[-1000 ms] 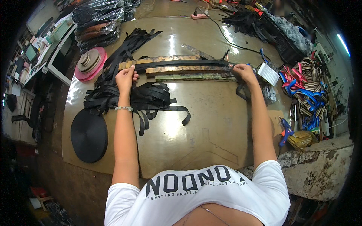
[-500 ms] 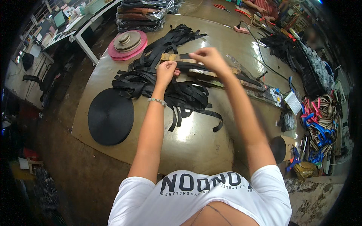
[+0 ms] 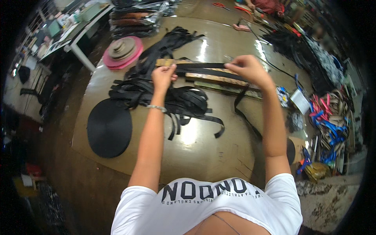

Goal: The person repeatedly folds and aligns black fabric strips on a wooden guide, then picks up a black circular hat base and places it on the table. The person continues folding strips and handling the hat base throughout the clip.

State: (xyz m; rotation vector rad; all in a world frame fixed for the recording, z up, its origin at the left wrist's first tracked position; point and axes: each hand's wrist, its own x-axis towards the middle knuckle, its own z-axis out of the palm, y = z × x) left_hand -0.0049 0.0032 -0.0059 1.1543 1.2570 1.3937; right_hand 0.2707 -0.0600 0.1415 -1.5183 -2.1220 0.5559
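A black webbing strap (image 3: 201,65) stretches between my hands above a long, worn wooden block (image 3: 219,78). My left hand (image 3: 162,78) is closed, pinching the strap near the block's yellowish left end. Farther right, my right hand (image 3: 250,70) pinches the strap between thumb and fingers. A second run of strap lies below the held one, and a loose length (image 3: 239,107) hangs down toward my right forearm. Beside and beneath my left wrist lies a heap of cut black straps (image 3: 188,98). Another bundle of black straps (image 3: 176,41) lies beyond my left hand.
A large round roll of black webbing (image 3: 109,127) lies at the table's left edge. Behind it sit pink and beige rolls (image 3: 122,53) and plastic-wrapped stacks (image 3: 135,19). Red-handled scissors (image 3: 221,6) lie at the far side. Coloured straps (image 3: 329,121) are piled right; a co-worker (image 3: 268,6) sits across.
My right hand has moved right, away from my left, drawing the strap out between them. A loose length now hangs beside my right forearm. My left hand stays by the block's end.
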